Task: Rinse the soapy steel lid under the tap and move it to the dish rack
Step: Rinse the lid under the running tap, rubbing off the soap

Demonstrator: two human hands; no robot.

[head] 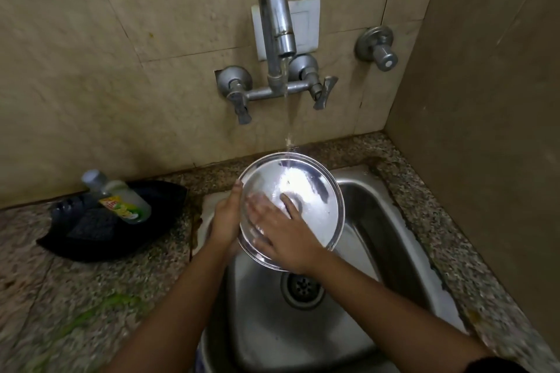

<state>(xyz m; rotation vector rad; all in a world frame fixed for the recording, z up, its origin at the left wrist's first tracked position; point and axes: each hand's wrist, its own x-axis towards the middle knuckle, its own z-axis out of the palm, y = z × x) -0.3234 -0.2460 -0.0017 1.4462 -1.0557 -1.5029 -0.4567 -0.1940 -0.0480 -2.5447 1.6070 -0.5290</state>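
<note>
While water runs from the tap (277, 24), the steel lid (306, 191) is tilted over the sink's (378, 221) back left corner so the stream strikes it. Its rim is gripped by the left hand (225, 218); the right hand (286, 239) is spread flat inside, likely rubbing soap away.

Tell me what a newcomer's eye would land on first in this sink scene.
First, the shiny steel lid at centre, tilted over the sink, with water from the wall tap splashing on its upper part. The left hand grips its left rim while the right hand lies flat on its face. To the left, a dish soap bottle lies in a black tray on the speckled counter.
</note>
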